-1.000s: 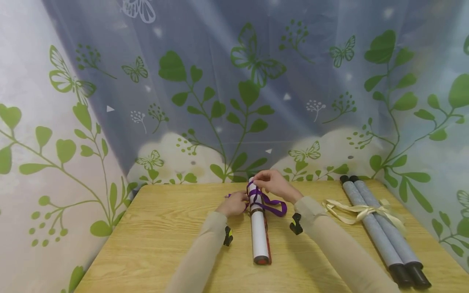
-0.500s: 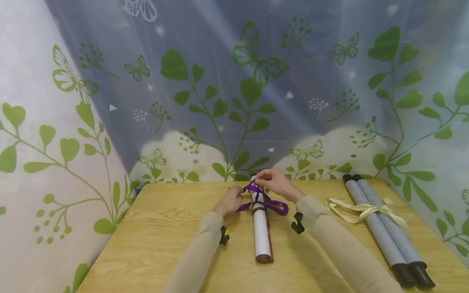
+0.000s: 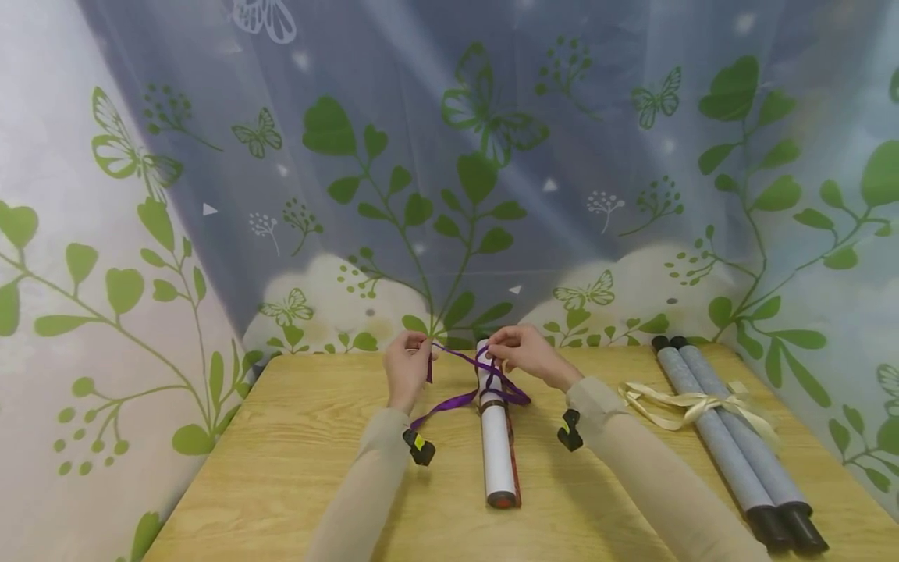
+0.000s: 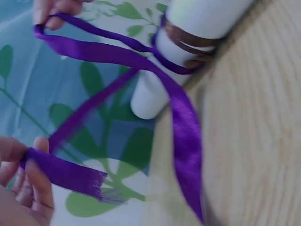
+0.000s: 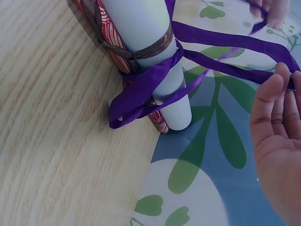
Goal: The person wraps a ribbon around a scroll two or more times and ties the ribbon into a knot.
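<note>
A white paper roll (image 3: 498, 453) lies lengthwise on the table, with a narrow red patterned strip (image 5: 115, 35) along its side. Brown cord (image 5: 157, 47) is wrapped around both. Purple ribbon (image 4: 186, 136) circles the roll near its far end. My left hand (image 3: 406, 371), left of the roll, pinches one ribbon end between thumb and fingers; the frayed tip hangs out in the left wrist view. Above the far end, my right hand (image 3: 527, 353) pinches a ribbon loop, seen doubled at its fingertips in the right wrist view. Another length of ribbon trails left across the table.
Two grey rolls (image 3: 730, 437) with black ends lie side by side on the table's right, tied with a cream ribbon (image 3: 702, 404). The wooden table (image 3: 295, 476) meets a leaf-and-butterfly patterned curtain (image 3: 393, 195) at its far edge.
My left hand has moved from beside the roll to the left and away, drawing the ribbon end out taut. The loop right of the roll has shrunk. My right hand has stayed in place.
</note>
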A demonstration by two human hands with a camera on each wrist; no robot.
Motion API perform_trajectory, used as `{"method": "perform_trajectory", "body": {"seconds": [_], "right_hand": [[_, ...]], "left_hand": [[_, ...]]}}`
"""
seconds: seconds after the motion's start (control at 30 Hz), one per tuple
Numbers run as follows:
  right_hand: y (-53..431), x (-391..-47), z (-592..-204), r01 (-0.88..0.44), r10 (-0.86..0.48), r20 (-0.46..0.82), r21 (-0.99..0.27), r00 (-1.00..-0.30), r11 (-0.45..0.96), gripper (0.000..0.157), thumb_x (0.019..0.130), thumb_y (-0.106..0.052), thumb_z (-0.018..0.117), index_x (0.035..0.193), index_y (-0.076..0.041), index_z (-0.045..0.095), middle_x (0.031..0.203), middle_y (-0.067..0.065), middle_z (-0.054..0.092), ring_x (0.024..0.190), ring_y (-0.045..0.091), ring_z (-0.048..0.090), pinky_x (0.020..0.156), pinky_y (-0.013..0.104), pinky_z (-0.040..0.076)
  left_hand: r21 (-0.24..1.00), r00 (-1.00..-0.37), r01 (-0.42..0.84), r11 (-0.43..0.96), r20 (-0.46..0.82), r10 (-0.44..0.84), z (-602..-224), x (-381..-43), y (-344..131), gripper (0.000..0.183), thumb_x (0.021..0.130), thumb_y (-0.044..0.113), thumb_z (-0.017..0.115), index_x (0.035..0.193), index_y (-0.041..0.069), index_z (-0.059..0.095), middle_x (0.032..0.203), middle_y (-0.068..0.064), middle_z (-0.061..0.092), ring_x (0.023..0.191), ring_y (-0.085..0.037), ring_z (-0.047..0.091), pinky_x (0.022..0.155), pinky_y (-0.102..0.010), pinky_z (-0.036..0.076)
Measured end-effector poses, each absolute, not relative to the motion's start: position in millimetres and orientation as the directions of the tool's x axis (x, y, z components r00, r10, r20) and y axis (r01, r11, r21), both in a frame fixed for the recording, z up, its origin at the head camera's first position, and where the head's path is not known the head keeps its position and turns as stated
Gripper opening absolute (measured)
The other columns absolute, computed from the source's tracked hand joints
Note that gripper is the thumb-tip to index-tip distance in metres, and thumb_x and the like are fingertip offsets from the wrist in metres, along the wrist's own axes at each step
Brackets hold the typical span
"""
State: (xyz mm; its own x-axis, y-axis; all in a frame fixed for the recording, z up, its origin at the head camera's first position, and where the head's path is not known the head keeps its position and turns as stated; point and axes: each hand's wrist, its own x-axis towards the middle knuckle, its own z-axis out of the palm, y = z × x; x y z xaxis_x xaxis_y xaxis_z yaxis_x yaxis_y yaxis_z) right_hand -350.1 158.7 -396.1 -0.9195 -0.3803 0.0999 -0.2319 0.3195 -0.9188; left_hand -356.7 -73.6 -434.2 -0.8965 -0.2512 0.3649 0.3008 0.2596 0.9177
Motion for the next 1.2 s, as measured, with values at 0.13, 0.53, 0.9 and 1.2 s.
{"method": "perform_trajectory", "body": {"seconds": [0.13,0.53,0.9,1.2], "right_hand": [[159,-349,-394,-0.228,-0.378,0.099,-0.922,-0.921,0.314,0.021,0.1,-0.013,0.057,0.114,0.002,0.064,0.099,0.014,0.068,0.079,0.021,0.063,0.074,0.039,0.056],[158,-349,-394,-0.2,-0.359,0.092,-0.94,-0.929,0.277,0.022,0.1,-0.01,0.055,0.115,0.005,0.062,0.11,0.031,0.063,0.078,0.019,0.065,0.075,0.038,0.058],[158,-348,-391,-0.184,-0.349,0.09,-0.952,-0.933,0.246,0.025,0.101,-0.009,0.054,0.117,0.008,0.059,0.099,0.016,0.066,0.095,0.049,0.061,0.073,0.034,0.059],[156,-347,-390,-0.173,-0.347,0.078,-0.953,-0.934,0.249,0.024,0.101,-0.01,0.054,0.116,0.008,0.059,0.106,0.028,0.064,0.077,0.021,0.066,0.07,0.033,0.059]], "left_hand": [[0.927,-0.917,0.297,0.227,0.343,-0.204,-428,-353,-78,0.021,0.093,0.009,0.056,0.1,0.008,0.075,0.075,-0.007,0.067,0.06,-0.021,0.065,0.048,-0.027,0.048],[0.89,-0.892,0.447,0.095,0.451,-0.029,-420,-339,-76,0.016,0.087,0.002,0.068,0.101,-0.001,0.075,0.092,-0.016,0.075,0.075,-0.016,0.067,0.066,-0.021,0.052],[0.859,-0.857,0.5,0.11,0.509,-0.081,-419,-340,-75,0.016,0.1,0.011,0.055,0.101,-0.005,0.058,0.09,-0.028,0.065,0.058,-0.015,0.059,0.047,-0.021,0.038],[0.815,-0.838,0.544,0.2,0.542,0.07,-425,-334,-68,0.017,0.096,0.024,0.064,0.093,0.007,0.066,0.058,-0.014,0.06,0.043,-0.019,0.052,0.042,-0.027,0.046]]}}
